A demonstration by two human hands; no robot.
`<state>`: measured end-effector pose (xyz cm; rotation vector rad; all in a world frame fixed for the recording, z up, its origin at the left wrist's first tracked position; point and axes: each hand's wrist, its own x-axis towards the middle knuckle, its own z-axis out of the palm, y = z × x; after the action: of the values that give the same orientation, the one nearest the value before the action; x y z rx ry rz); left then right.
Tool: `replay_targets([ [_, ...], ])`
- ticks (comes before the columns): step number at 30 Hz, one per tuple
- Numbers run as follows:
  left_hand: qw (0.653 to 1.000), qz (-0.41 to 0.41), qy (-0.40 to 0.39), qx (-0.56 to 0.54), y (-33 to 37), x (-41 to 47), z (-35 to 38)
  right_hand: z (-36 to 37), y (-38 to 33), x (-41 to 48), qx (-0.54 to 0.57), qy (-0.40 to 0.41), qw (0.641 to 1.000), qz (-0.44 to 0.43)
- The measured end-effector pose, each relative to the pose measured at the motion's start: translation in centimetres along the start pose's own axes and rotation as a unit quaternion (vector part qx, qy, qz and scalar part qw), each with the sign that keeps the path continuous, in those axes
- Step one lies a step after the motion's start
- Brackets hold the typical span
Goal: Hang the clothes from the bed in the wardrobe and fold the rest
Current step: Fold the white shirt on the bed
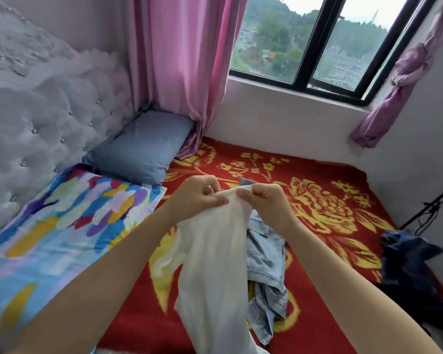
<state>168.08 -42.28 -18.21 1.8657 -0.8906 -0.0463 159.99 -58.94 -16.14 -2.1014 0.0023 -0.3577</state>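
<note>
**Risk (judged).** The white garment (215,264) was taken only along a short stretch of its top edge. The left hand (202,196) and the right hand (264,200) were close together, each with thumb and curled fingers pinching the cloth. With so little fabric gripped, the thin material could slip free. The wrong edge could also be followed, so that the piece went onto a hanger or into a fold twisted. The hanging length trailed toward the near edge of the bed, its lower end out of view. It might drag across or snag the denim garment (266,259) heaped just beside and behind it, and pull that along.

**Position.** It was held in the air above the middle of the bed, over the red blanket (317,267) with gold flowers.

**Appearance.** The fabric was white to cream, thin, soft and faintly see-through. It was gathered into long vertical folds, narrow at the top and wider lower down. The kind of garment could not be told.

**Also on the bed.**
- A dark blue garment (409,261) lay crumpled at the right edge.
- A blue pillow (141,146) and a multicoloured pillow (69,221) lay at the head end, against the tufted headboard (36,123).
</note>
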Motion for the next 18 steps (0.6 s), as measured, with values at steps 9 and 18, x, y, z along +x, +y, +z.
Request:
replay_targets([
  [9, 0.957, -0.269, -0.038, -0.104, -10.2, -7.0, 7.0, -2.9, -3.2, 4.1, 0.134, 0.126, 0.982, -0.037],
  [18, 0.963, -0.262, -0.056, -0.002, -11.3, -3.3, 9.7, -6.0, -3.1, 3.0, 0.262, 0.11, 0.959, -0.007],
])
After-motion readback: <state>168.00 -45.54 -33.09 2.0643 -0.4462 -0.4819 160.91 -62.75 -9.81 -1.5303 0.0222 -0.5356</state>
